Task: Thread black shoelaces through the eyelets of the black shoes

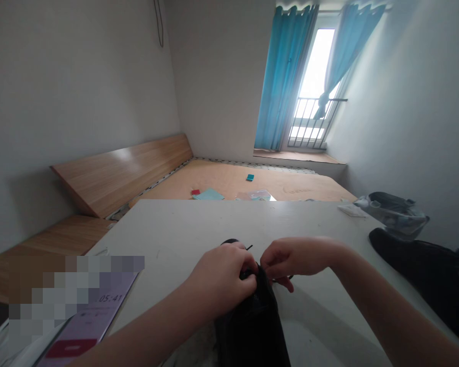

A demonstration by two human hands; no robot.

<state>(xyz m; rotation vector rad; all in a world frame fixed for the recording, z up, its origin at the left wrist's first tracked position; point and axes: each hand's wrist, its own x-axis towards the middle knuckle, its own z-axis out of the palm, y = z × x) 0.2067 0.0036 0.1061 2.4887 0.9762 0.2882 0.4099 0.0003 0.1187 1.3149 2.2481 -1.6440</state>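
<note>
A black shoe [252,331] stands on the white table in front of me, its near end running off the bottom of the picture. My left hand [231,270] is closed over the upper part of the shoe, thumb and fingers pinching near its opening. A short dark lace end [249,247] sticks up beside those fingers. My right hand [285,260] presses its fingertips together at the right edge of the shoe, close to my left hand. Part of a dark shoelace [290,277] shows by its lower fingers. The exact spot that the fingertips grip is hidden.
The other black shoe [416,262] lies at the table's right side. Behind it is a bin with a plastic liner [400,216]. A phone [87,316] lies at the left. Beyond the white table [183,216] is a bed [229,176] with small items on it.
</note>
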